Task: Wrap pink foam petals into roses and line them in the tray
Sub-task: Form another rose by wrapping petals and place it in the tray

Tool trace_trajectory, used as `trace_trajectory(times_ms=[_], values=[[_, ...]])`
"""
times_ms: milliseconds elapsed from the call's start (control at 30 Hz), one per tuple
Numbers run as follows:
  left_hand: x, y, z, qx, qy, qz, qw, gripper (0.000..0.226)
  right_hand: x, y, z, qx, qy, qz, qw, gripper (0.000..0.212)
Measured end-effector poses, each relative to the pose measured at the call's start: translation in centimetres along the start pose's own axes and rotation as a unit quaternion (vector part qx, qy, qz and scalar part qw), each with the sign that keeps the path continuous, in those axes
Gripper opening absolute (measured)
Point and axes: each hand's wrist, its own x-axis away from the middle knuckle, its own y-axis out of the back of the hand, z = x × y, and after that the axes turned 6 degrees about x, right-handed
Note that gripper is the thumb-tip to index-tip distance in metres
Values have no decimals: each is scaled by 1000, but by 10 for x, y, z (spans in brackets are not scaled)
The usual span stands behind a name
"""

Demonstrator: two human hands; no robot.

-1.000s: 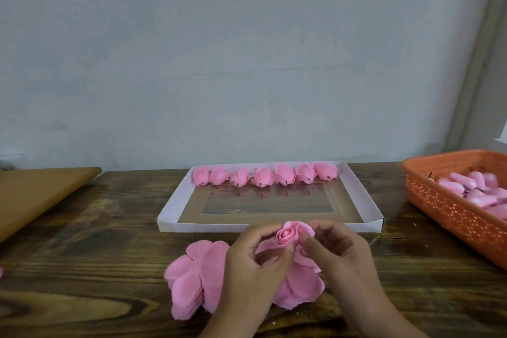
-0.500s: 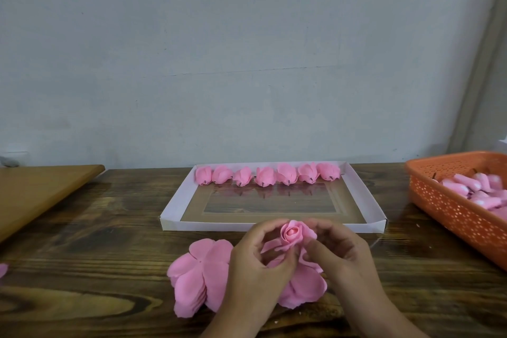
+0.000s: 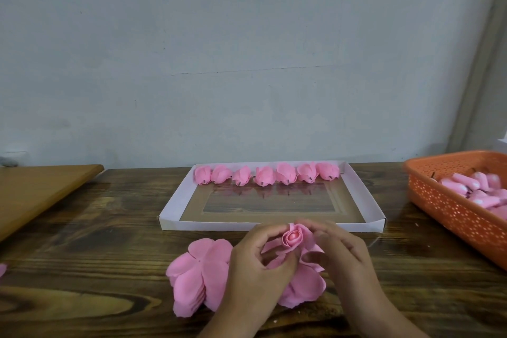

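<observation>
Between my two hands stands a half-wrapped pink foam rose (image 3: 293,237), its rolled centre facing up. My left hand (image 3: 256,269) pinches its base from the left. My right hand (image 3: 341,252) curls round its right side, fingertips on an outer petal. Loose petals (image 3: 307,287) of the same flower hang below the hands. A stack of flat pink petal sheets (image 3: 196,274) lies on the table left of my left hand. Behind the hands sits the white tray (image 3: 175,207), with several finished roses (image 3: 264,175) in a row along its far wall.
An orange perforated basket (image 3: 450,207) with pink foam buds stands at the right edge. A brown board (image 3: 35,192) lies at the left. A stray pink petal (image 3: 2,269) shows at the far left edge. A grey wall closes the back of the dark wooden table (image 3: 96,241).
The rolled centre has turned and tightened between my fingers, now facing more upward. Both hands keep their hold in the same spot in front of the tray.
</observation>
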Motion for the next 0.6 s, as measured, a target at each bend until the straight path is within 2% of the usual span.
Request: trace_trajectory(times_ms=[133,300,467,600], values=[[-1,0,-3,-2,4,4,1000,22,-3,3,-1,-54,-46,30,997,30],[0,-1,-8,32,4,-10,999,31,-6,2,-6,-69,-75,15,995,18],[-1,-1,-13,52,-4,-9,999,32,-9,4,-7,-187,-148,78,968,45],[-1,-1,-15,73,2,-8,997,29,-8,1,-1,-242,-186,99,947,45]])
